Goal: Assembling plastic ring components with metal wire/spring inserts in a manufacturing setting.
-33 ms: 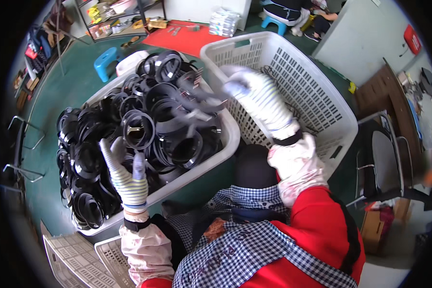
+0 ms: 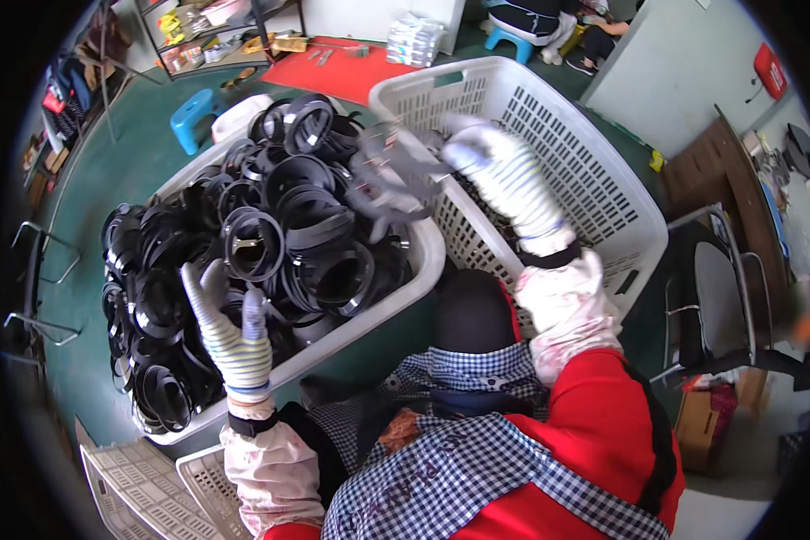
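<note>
Many glossy black ring-shaped parts (image 2: 252, 243) are heaped in a white plastic tub (image 2: 430, 270) at the left. My right hand (image 2: 490, 157), in a striped knit glove, is over the near-left rim of a white slatted basket (image 2: 625, 180). It grips a bunch of dark curved pieces (image 2: 396, 175), which sticks out leftward over the tub; motion smears both, and the fingertips are hard to make out. My left hand (image 2: 234, 333), gloved alike, is at the tub's front side with thumb and fingers apart, holding nothing, close to the heaped rings.
Small dark pieces (image 2: 484, 207) lie inside the basket. A blue stool (image 2: 193, 117) stands beyond the tub, a grey chair (image 2: 722, 288) to the right. Light crates (image 2: 144, 481) are at the lower left. Another person sits on a blue stool (image 2: 511, 43) at the back.
My right hand and the dark pieces in it have moved right, farther over the basket. My left hand keeps its open pose; the view has shifted slightly.
</note>
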Demonstrator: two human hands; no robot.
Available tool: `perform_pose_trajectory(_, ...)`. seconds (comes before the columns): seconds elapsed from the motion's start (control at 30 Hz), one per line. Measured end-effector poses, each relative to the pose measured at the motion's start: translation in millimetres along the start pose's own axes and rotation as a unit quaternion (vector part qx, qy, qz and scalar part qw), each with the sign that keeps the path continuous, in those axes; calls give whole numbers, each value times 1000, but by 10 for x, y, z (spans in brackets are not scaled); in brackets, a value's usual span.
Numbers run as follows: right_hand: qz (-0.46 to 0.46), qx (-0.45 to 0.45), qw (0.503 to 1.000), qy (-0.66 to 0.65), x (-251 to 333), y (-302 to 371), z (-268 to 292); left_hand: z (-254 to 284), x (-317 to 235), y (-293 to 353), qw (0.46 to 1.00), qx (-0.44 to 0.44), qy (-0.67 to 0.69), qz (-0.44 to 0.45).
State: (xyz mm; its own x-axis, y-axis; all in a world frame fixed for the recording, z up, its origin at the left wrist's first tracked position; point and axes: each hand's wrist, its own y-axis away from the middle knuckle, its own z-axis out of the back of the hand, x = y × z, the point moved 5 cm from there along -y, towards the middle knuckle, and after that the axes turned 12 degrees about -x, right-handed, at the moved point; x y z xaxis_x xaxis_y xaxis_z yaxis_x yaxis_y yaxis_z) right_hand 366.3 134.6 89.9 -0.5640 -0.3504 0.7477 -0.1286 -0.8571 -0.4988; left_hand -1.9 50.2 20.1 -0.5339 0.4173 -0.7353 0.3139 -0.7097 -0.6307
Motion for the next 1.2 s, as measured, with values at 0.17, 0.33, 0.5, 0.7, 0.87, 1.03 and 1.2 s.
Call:
perform_pose_trajectory(0.17,-131,-181,968,119,-1550,-19,1360,-152,5,4,1000,14,3,9)
perform_pose_trajectory(0.33,-304,-245,907,160,-3126,283,1298,-133,72,44,999,-1,-17,28)
perform_pose_trajectory(0.5,-379,-249,870,191,-3831,813,601,-134,74,61,997,-19,-76,26)
perform_pose_trajectory(0.7,-317,-162,873,334,-4020,661,708,-94,326,-101,992,-106,39,55)
perform_pose_trajectory(0.87,74,-100,982,143,-1892,-230,-561,175,376,-149,978,-145,98,112)
perform_pose_trajectory(1.03,250,126,960,4,-52,-285,-1763,318,468,-179,958,-194,151,147)
perform_pose_trajectory(1.2,252,266,926,92,511,-101,-2616,453,590,-197,940,-230,178,181)
